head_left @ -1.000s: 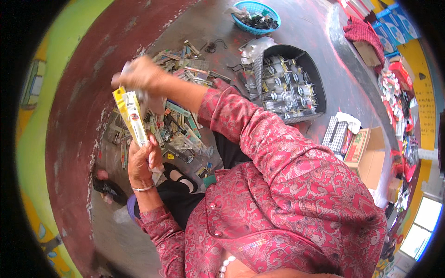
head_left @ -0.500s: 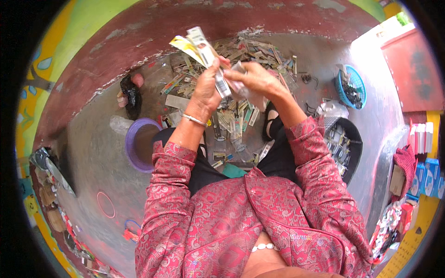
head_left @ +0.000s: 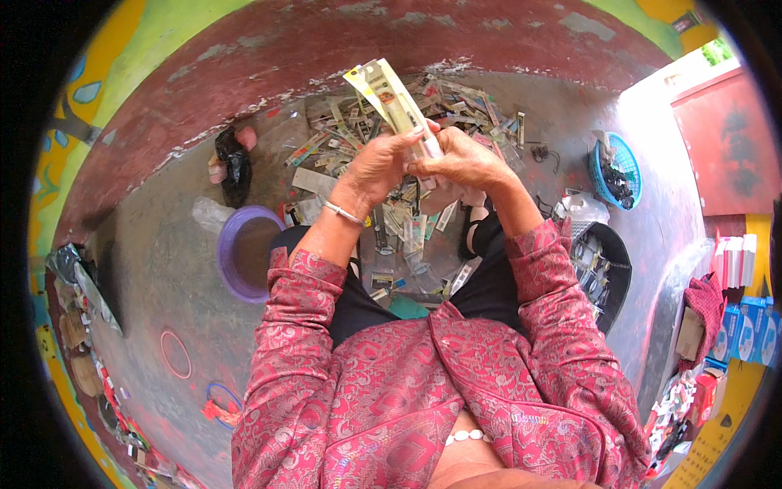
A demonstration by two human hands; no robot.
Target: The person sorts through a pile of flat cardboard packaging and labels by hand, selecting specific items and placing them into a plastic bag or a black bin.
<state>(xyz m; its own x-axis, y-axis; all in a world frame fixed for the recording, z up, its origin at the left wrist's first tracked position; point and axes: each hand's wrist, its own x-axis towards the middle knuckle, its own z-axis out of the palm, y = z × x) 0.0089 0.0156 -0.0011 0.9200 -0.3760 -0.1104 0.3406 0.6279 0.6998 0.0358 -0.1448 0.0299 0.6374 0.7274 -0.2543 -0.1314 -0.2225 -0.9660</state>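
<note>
My left hand (head_left: 380, 169) grips a small stack of long, narrow printed packets (head_left: 393, 98), pale yellow and white, tilted up and away to the left. At the lower end of that stack my right hand (head_left: 464, 159) is closed, its thumb near the left one. Part of a thin, pale wrapper hangs below the right fingers; how much of it they hold is hidden. Beyond and beneath both hands, a wide heap of similar flat packets (head_left: 456, 102) covers the floor. A long white strip (head_left: 314, 181) lies left of my left wrist.
A purple basin (head_left: 230, 273) stands left of my knee, near black and clear plastic bags (head_left: 235, 175). To the right are a black tub (head_left: 623, 277) with packaged pieces and a blue basket (head_left: 598, 167) with dark items. Stacked boxes (head_left: 749, 326) line the far right.
The fanned packets have come together into a tidier stack. My right hand has moved lower and closer against the left, onto the stack's lower end.
</note>
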